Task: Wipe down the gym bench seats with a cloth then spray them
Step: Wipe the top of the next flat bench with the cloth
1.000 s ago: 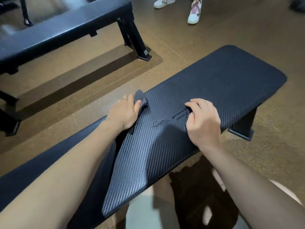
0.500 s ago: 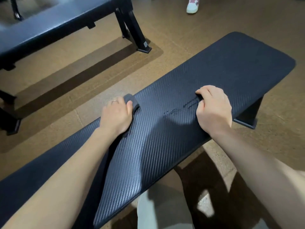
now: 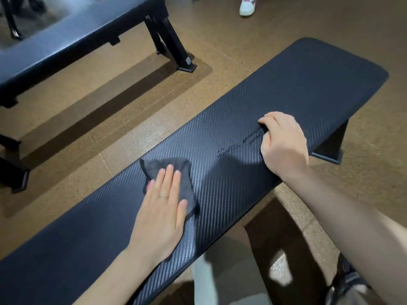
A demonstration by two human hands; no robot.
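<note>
A long black gym bench seat (image 3: 297, 89) with a woven texture runs diagonally across the view. A dark grey cloth (image 3: 185, 172) lies flat on its middle. My left hand (image 3: 163, 208) presses on the cloth with straight fingers, a ring on one of them. Farther right, my right hand (image 3: 283, 146) rests on the seat near its front edge with the fingers curled; it holds nothing that I can see. An embossed logo (image 3: 240, 145) shows on the seat between the two hands. No spray bottle is in view.
A second black bench (image 3: 72, 38) stands at the upper left on the brown floor, its leg (image 3: 171, 47) reaching toward the middle. Another person's white and red shoe (image 3: 247, 6) is at the top edge. My legs show below the seat.
My left hand has come in from the seat's far edge to its middle and now lies flat on the spread cloth. The right hand has stayed in place.
</note>
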